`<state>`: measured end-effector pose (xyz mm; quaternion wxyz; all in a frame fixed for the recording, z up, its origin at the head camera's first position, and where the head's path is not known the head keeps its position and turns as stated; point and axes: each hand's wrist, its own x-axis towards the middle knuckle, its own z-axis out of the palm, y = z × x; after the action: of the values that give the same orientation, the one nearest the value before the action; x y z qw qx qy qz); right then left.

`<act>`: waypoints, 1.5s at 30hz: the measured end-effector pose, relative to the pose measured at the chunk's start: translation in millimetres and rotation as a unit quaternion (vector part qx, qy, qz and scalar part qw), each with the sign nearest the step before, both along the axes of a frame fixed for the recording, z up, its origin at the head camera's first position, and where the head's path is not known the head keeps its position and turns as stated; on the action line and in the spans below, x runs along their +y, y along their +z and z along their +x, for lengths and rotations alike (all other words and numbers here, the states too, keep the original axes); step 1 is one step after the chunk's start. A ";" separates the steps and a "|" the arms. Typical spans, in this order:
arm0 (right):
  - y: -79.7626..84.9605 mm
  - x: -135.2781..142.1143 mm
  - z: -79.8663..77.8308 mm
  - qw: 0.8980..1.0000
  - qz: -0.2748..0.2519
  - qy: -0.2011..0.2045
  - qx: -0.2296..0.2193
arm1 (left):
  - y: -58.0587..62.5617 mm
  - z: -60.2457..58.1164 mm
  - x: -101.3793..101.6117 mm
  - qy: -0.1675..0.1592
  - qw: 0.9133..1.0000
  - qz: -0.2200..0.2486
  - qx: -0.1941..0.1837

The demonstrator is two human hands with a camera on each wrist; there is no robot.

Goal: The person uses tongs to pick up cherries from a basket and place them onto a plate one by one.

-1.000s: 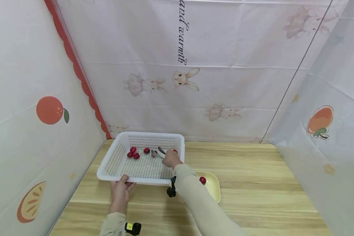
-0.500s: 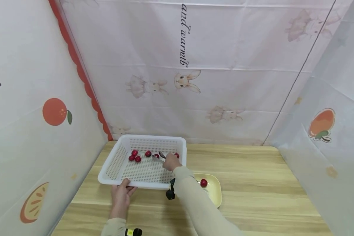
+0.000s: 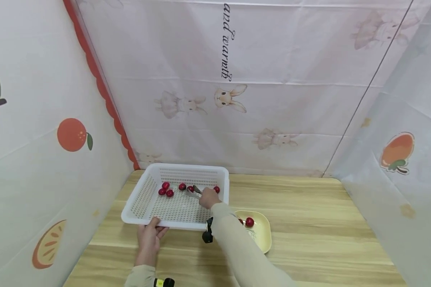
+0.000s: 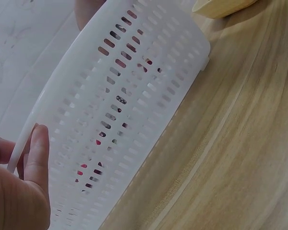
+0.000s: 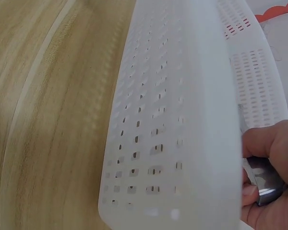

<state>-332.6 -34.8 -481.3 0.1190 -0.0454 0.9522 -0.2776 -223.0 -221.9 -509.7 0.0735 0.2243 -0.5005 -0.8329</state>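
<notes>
A white perforated plastic basket (image 3: 177, 225) stands on the table with several small, glossy red cherry-like fruits inside. At its front rim is my left hand (image 3: 148, 239), thumb over the edge and fingers beneath; the left wrist view shows this hand (image 4: 24, 177) gripping the rim. My right hand (image 3: 209, 198) reaches over the right part of the basket and holds metal tongs (image 3: 194, 195). The tongs' tips lie at either side of one red fruit (image 3: 190, 188); whether they touch it is hard to tell. In the right wrist view, fingers (image 5: 261, 141) wrap the tongs' shiny handle (image 5: 265, 179).
Right of the basket, partly behind my right forearm, sits a shallow yellow dish (image 3: 263, 235) with red fruits (image 3: 249, 222) in it. Three fruits cluster at the basket's left, and another (image 3: 216, 189) lies near its right wall. Printed cloth (image 3: 258, 99) encloses the wooden table (image 3: 309, 223).
The tongs' tips have drawn a little closer together around the fruit. My left hand keeps its place on the rim. The head view has shifted slightly, showing more of the yellow dish.
</notes>
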 end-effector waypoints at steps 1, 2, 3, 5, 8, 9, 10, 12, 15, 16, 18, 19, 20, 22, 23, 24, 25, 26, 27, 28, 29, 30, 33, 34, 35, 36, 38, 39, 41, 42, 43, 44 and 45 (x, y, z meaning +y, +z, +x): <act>-0.2 0.6 -0.1 1.000 -0.002 -0.001 0.000 | 0.0 -0.1 0.6 -0.001 1.000 0.000 0.000; -0.1 1.3 -0.3 1.000 -0.004 -0.001 -0.002 | 0.3 0.0 1.3 0.000 1.000 -0.001 -0.001; -0.3 1.8 -0.8 1.000 -0.006 -0.001 -0.003 | 0.4 -0.1 1.8 0.001 1.000 -0.002 -0.001; -0.7 2.5 -2.5 1.000 -0.014 -0.001 -0.009 | 1.1 -0.5 2.8 0.004 1.000 -0.003 -0.001; -2.9 3.5 -6.2 1.000 -0.020 0.000 -0.010 | 2.1 -0.8 3.8 0.005 1.000 -0.006 0.002; -4.0 3.8 -7.5 1.000 -0.020 0.002 -0.009 | 2.3 -1.0 4.1 0.004 1.000 -0.005 0.002; -4.9 4.2 -8.3 1.000 -0.019 0.004 -0.007 | 2.8 -1.0 4.4 0.004 1.000 -0.005 0.002; -6.1 5.4 -9.6 1.000 -0.016 0.010 -0.004 | 3.5 -0.8 5.1 0.005 1.000 -0.006 0.002; -5.5 7.5 -10.0 1.000 -0.014 0.020 0.003 | 4.4 -0.2 5.8 0.005 1.000 -0.005 -0.001; -5.5 8.0 -9.8 1.000 -0.014 0.023 0.010 | 3.9 0.1 5.5 0.006 1.000 -0.004 0.000; -5.3 9.0 -9.4 0.999 -0.014 0.027 0.025 | 2.8 0.4 4.9 0.006 1.000 -0.002 0.001; -5.7 9.4 -9.2 0.999 -0.013 0.028 0.032 | 2.1 0.5 4.6 0.006 1.000 -0.001 0.002; -6.1 9.7 -9.3 0.999 -0.013 0.028 0.039 | 1.6 0.6 4.4 0.007 1.000 0.001 0.002; -7.4 9.7 -9.7 0.999 -0.016 0.026 0.045 | 0.5 0.9 4.1 0.008 1.000 0.003 0.003; -8.3 9.4 -10.1 0.999 -0.020 0.024 0.040 | -0.4 1.1 4.0 0.008 1.000 0.004 0.004; -9.4 8.6 -10.6 0.999 -0.022 0.021 0.036 | -1.3 1.2 3.9 0.007 1.000 0.004 0.005; -10.4 7.6 -11.3 0.999 -0.023 0.019 0.033 | -2.0 1.4 4.0 0.006 1.000 0.005 0.005; -11.7 6.3 -12.2 0.999 -0.023 0.017 0.032 | -2.8 1.7 4.0 0.005 1.000 0.005 0.007; -12.7 4.8 -12.8 0.999 -0.022 0.016 0.030 | -3.9 2.0 4.0 0.005 1.000 0.006 0.008; -13.4 2.9 -13.4 0.999 -0.022 0.017 0.030 | -4.9 2.3 3.9 0.004 1.000 0.006 0.010; -14.1 0.9 -13.7 0.999 -0.026 0.015 0.025 | -6.1 2.6 3.8 0.004 1.000 0.005 0.012; -14.6 -1.0 -13.8 0.999 -0.027 0.016 0.025 | -7.1 3.1 3.7 0.005 1.000 0.005 0.013; -13.9 -6.1 -13.5 0.999 -0.030 0.016 0.014 | -8.0 3.4 3.1 0.007 1.000 0.003 0.013; -13.5 -7.2 -13.1 0.999 -0.031 0.014 0.011 | -8.1 3.5 3.1 0.006 1.000 0.002 0.012; -13.3 -7.7 -12.5 0.999 -0.029 0.011 0.008 | -8.2 3.4 3.2 0.006 1.000 0.002 0.011; -13.1 -7.9 -12.2 1.000 -0.025 0.011 0.009 | -8.3 3.3 3.3 0.005 1.000 0.003 0.010; -12.7 -7.5 -12.0 1.000 -0.016 0.010 0.014 | -8.3 2.6 3.4 0.003 1.000 0.002 0.012; -13.2 -6.7 -11.9 1.000 -0.010 0.011 0.016 | -8.6 2.6 3.3 0.004 1.000 0.002 0.012; -14.2 -4.6 -11.7 1.000 -0.003 0.016 0.019 | -9.4 2.0 3.2 0.006 1.000 0.001 0.013; -14.5 -3.5 -11.8 1.000 -0.003 0.018 0.020 | -9.8 1.7 3.0 0.007 1.000 0.001 0.014; -15.3 -1.9 -12.1 0.999 0.003 0.022 0.027 | -10.1 1.5 2.8 0.007 1.000 0.000 0.014; -16.8 0.2 -12.4 0.999 0.007 0.027 0.032 | -10.5 1.5 2.6 0.006 1.000 -0.001 0.015; -17.4 2.5 -12.2 0.999 0.006 0.029 0.035 | -10.6 1.1 2.5 0.006 1.000 -0.003 0.014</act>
<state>-344.8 -32.3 -498.6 0.0940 -0.0819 0.9559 -0.2661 -221.8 -219.4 -520.3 0.0865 0.2157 -0.5004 -0.8340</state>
